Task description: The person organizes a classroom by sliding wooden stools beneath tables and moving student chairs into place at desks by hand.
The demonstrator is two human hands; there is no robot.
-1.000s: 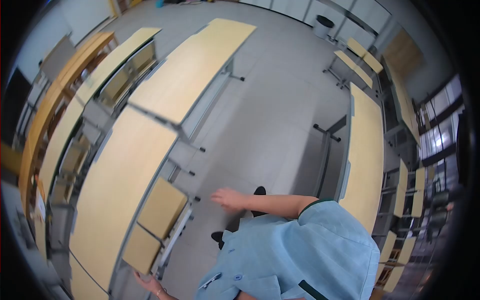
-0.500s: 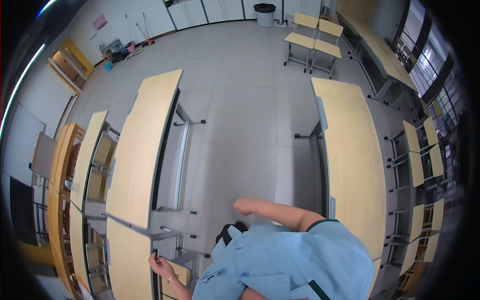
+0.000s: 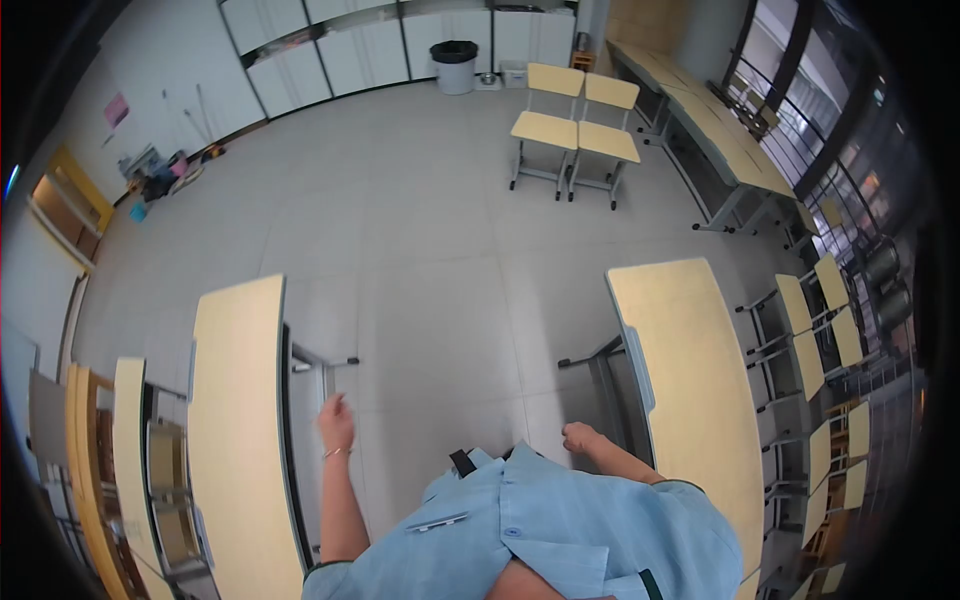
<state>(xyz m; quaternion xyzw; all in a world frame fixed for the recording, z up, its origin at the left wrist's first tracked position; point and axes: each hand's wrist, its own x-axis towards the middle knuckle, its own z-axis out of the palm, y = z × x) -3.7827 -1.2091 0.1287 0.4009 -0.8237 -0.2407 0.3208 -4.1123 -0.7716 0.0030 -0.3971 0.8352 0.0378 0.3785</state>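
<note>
My left hand (image 3: 337,424), with a thin bracelet at the wrist, hangs beside the left desk (image 3: 240,400), apart from its edge. Its fingers are curled and I see nothing in them. On the other side, my right hand (image 3: 582,438) is closed in a loose fist near the right desk (image 3: 690,370), with no object showing in it. Both desks have pale wooden tops and grey metal legs. The light blue shirt (image 3: 560,510) on my body has a pen clipped to it.
Two pale chairs (image 3: 547,128) stand ahead, with a grey bin (image 3: 455,72) behind them by white cabinets (image 3: 365,55). Long tables (image 3: 720,125) line the right wall. More chairs (image 3: 800,330) are at the right, and cleaning things (image 3: 158,180) lie at the far left.
I have moved forward along the aisle, so the desks sit lower and the chairs look nearer. My left hand has left the desk edge and swung forward; my right hand has drawn back toward the right.
</note>
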